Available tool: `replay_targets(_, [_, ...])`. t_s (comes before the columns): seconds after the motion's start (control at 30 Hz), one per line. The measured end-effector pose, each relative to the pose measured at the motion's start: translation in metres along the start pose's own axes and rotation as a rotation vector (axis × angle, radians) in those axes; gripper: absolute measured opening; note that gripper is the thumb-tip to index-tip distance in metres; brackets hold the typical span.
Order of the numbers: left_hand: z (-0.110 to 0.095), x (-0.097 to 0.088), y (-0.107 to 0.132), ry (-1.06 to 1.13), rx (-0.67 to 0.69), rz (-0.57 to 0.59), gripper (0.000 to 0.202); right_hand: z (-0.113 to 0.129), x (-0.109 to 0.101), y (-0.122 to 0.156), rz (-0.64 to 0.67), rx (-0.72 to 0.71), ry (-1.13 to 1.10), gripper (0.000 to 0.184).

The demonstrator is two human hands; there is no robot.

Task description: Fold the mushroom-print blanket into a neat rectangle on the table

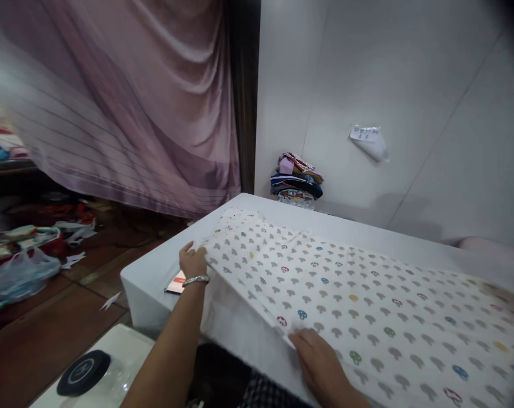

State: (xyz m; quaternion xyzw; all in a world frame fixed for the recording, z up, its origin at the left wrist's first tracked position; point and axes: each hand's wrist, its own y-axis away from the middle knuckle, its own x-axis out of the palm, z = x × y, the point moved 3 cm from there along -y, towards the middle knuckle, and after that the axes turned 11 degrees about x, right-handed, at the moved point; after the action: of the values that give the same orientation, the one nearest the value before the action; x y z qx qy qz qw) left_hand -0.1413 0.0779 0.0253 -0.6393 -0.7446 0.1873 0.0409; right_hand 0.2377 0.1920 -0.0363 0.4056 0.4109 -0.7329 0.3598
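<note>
A long white cloth (328,269) printed with grey and coloured mushrooms spreads over a white-topped table (154,266). My left hand (192,262), with a silver bangle at the wrist, is closed on the cloth's near edge toward its far left end. Farther along that same edge, my right hand (318,357) pinches the cloth between thumb and fingers. Between my hands the edge is lifted, and a plain white layer hangs below it at the table's front. Beside my left wrist a phone-like flat object (175,281) lies on the table, partly hidden.
Folded fabrics (297,178) are stacked behind the table by the wall. A pink curtain (167,102) hangs at the left. At lower left, a black round lid (84,372) sits on a white surface. A plastic bag (22,275) and scraps lie on the tiled floor.
</note>
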Motion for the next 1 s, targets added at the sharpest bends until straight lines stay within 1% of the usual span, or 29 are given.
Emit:
replay_targets(0.03, [0.003, -0.009, 0.002, 0.031, -0.019, -0.034, 0.050, 0.005, -0.001, 0.001, 0.046, -0.010, -0.001, 0.037])
replay_targets(0.07, [0.006, -0.016, 0.006, 0.034, -0.051, -0.042, 0.049, 0.011, -0.002, 0.002, 0.090, -0.014, 0.007, 0.035])
replay_targets(0.1, [0.010, -0.021, 0.010, 0.013, -0.094, -0.023, 0.048, 0.015, -0.002, 0.002, 0.130, -0.012, 0.017, 0.033])
replay_targets(0.17, [0.017, -0.024, 0.018, -0.007, -0.171, 0.043, 0.045, 0.023, -0.005, 0.003, 0.193, 0.002, 0.022, 0.029])
replay_targets(0.23, [0.021, -0.022, 0.024, 0.006, -0.223, 0.094, 0.042, 0.027, -0.009, 0.004, 0.240, 0.037, -0.024, 0.026])
replay_targets(0.3, [0.015, -0.017, 0.029, 0.043, -0.240, 0.105, 0.044, 0.028, -0.013, 0.003, 0.275, 0.085, -0.118, 0.025])
replay_targets(0.33, [0.008, -0.015, 0.032, 0.054, -0.220, 0.106, 0.046, 0.027, -0.015, 0.003, 0.291, 0.111, -0.183, 0.024])
replay_targets(0.37, [-0.002, -0.012, 0.038, 0.049, -0.165, 0.119, 0.049, 0.025, -0.017, 0.001, 0.303, 0.142, -0.261, 0.024])
replay_targets(0.4, [-0.015, -0.009, 0.046, 0.031, -0.078, 0.151, 0.051, 0.022, -0.018, -0.002, 0.306, 0.182, -0.350, 0.024])
replay_targets(0.43, [-0.030, -0.004, 0.059, -0.011, 0.059, 0.217, 0.052, 0.017, -0.018, -0.006, 0.301, 0.239, -0.452, 0.025])
replay_targets(0.47, [-0.046, 0.001, 0.075, -0.072, 0.230, 0.321, 0.052, 0.011, -0.018, -0.012, 0.291, 0.320, -0.567, 0.026])
replay_targets(0.5, [-0.060, 0.008, 0.097, -0.122, 0.390, 0.473, 0.050, 0.003, -0.018, -0.018, 0.273, 0.422, -0.694, 0.029])
replay_targets(0.57, [-0.079, 0.021, 0.151, -0.199, 0.683, 0.869, 0.049, -0.016, -0.016, -0.030, 0.202, 0.658, -0.978, 0.037])
replay_targets(0.6, [-0.082, 0.025, 0.180, -0.220, 0.838, 1.105, 0.050, -0.025, -0.016, -0.035, 0.150, 0.772, -1.120, 0.042])
replay_targets(0.63, [-0.081, 0.027, 0.207, -0.239, 0.962, 1.304, 0.050, -0.033, -0.016, -0.038, 0.098, 0.868, -1.247, 0.045])
replay_targets(0.67, [-0.078, 0.026, 0.230, -0.247, 1.062, 1.454, 0.050, -0.041, -0.015, -0.040, 0.047, 0.945, -1.350, 0.048])
replay_targets(0.7, [-0.073, 0.024, 0.247, -0.244, 1.142, 1.543, 0.050, -0.046, -0.015, -0.041, 0.009, 1.002, -1.424, 0.050])
replay_targets(0.73, [-0.068, 0.021, 0.258, -0.248, 1.197, 1.586, 0.052, -0.051, -0.015, -0.041, -0.009, 1.043, -1.469, 0.051])
replay_targets(0.77, [-0.064, 0.019, 0.264, -0.256, 1.228, 1.596, 0.054, -0.054, -0.015, -0.040, -0.014, 1.069, -1.492, 0.053])
replay_targets(0.83, [-0.059, 0.014, 0.264, -0.280, 1.230, 1.573, 0.059, -0.057, -0.013, -0.037, -0.010, 1.090, -1.500, 0.055])
replay_targets(0.9, [-0.060, 0.011, 0.256, -0.280, 1.184, 1.574, 0.060, -0.058, -0.011, -0.035, -0.001, 1.091, -1.490, 0.056])
replay_targets(1.0, [-0.070, 0.016, 0.242, -0.202, 1.056, 1.645, 0.058, -0.057, -0.008, -0.036, 0.038, 1.073, -1.476, 0.054])
